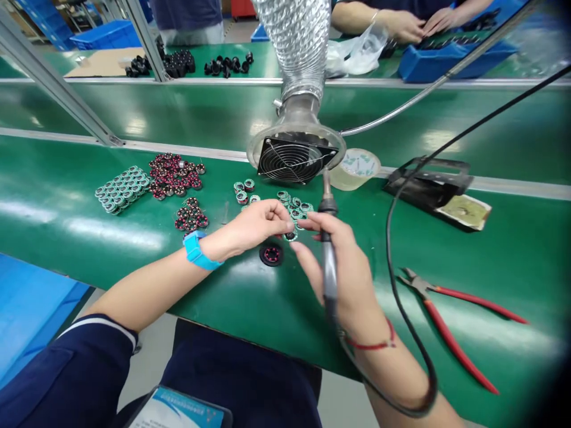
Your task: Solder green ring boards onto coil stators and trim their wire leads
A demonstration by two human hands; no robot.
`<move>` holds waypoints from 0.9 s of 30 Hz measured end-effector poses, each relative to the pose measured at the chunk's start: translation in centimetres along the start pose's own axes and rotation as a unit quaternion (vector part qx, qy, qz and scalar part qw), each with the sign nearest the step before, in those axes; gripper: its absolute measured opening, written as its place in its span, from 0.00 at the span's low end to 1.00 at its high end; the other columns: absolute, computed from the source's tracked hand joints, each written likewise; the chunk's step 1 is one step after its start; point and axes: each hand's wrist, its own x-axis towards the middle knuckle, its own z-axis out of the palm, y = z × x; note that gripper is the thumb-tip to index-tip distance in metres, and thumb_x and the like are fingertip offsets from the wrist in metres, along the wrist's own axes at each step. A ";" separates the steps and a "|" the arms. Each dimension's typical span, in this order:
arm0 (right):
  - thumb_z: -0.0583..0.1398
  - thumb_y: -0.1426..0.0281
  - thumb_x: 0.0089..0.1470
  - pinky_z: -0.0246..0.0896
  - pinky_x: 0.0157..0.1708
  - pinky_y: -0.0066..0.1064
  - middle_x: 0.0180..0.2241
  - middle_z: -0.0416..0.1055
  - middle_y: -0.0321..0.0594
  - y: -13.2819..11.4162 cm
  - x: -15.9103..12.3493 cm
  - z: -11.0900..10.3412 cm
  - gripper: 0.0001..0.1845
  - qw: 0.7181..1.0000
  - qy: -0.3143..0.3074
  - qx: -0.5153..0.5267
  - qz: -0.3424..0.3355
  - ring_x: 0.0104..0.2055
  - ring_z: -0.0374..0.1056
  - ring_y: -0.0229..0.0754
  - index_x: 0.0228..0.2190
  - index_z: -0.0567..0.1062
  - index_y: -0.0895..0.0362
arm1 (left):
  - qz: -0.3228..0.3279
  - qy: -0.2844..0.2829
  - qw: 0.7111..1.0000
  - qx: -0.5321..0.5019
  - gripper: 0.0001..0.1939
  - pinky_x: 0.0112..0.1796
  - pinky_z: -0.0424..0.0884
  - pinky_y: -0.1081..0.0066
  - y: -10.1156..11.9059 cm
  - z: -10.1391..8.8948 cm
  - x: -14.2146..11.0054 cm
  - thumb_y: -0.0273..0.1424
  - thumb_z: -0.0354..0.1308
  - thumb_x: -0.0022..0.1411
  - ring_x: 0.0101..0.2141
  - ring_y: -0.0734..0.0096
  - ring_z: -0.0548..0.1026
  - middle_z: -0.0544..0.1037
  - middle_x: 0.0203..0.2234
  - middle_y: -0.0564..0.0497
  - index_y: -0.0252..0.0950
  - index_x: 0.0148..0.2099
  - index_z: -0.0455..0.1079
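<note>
My left hand [263,224], with a blue strap at the wrist, is closed in a pinch at a small round green circuit board [291,236]. My right hand [345,261] holds a soldering iron [329,261] across its fingers, tip upward. Its thumb and index finger are spread beside the same board. Just below the left fingertips lies a black round holder [271,254] with a pink-and-black coil core in it. Behind my hands sit a cluster of green-ringed round parts [295,205] and a few more [243,193], partly covered by the left hand.
A fume duct with a fan grille [292,160] hangs above. Leftward are stacked green boards [122,189] and wound coil cores [172,175]. On the right are a tape roll [355,168], an iron stand [437,190] and red-handled cutters [428,291]. A co-worker's hands [422,25] are across the bench.
</note>
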 end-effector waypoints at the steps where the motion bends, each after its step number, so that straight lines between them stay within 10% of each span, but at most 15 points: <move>1: 0.63 0.67 0.56 0.70 0.42 0.38 0.43 0.76 0.42 -0.6 -0.4 0.5 0.24 1.000 0.003 -0.018 -0.022 0.43 0.73 0.46 0.53 0.66 0.52 | -0.012 -0.004 0.998 -0.069 0.06 0.28 0.62 0.78 -0.1 0.2 -0.6 0.21 0.58 0.58 0.23 0.83 0.66 0.68 0.22 0.59 0.32 0.33 0.63; 8: 0.60 0.73 0.57 0.70 0.40 0.39 0.40 0.75 0.43 -0.9 -1.1 1.6 0.26 0.995 -0.009 -0.058 -0.080 0.41 0.72 0.46 0.56 0.63 0.53 | -0.006 -0.007 0.993 -0.119 0.04 0.31 0.67 0.75 -1.6 -0.4 -2.5 0.24 0.55 0.62 0.26 0.79 0.70 0.70 0.23 0.56 0.33 0.38 0.62; 14: 0.62 0.73 0.56 0.72 0.43 0.40 0.44 0.76 0.41 -0.3 -2.4 1.2 0.28 1.000 -0.029 -0.003 0.008 0.42 0.73 0.44 0.56 0.62 0.49 | 0.165 -0.106 0.941 0.275 0.22 0.53 0.65 0.57 -3.9 -2.1 -3.8 0.28 0.59 0.61 0.51 0.60 0.67 0.69 0.51 0.40 0.32 0.57 0.62; 19: 0.64 0.72 0.54 0.73 0.40 0.38 0.47 0.74 0.43 0.9 -4.1 1.5 0.31 0.995 -0.003 0.064 0.080 0.40 0.73 0.41 0.57 0.61 0.49 | 0.189 -0.108 0.884 0.414 0.15 0.50 0.65 0.58 -5.3 -1.3 -3.8 0.29 0.52 0.66 0.47 0.59 0.66 0.71 0.46 0.43 0.32 0.54 0.66; 27: 0.63 0.75 0.53 0.70 0.48 0.42 0.43 0.76 0.40 0.7 -3.9 2.8 0.33 0.994 -0.068 0.088 0.012 0.46 0.73 0.44 0.58 0.60 0.48 | 0.141 -0.033 0.880 0.452 0.10 0.43 0.63 0.61 -5.7 0.4 -4.6 0.30 0.51 0.66 0.42 0.61 0.66 0.71 0.40 0.46 0.33 0.47 0.67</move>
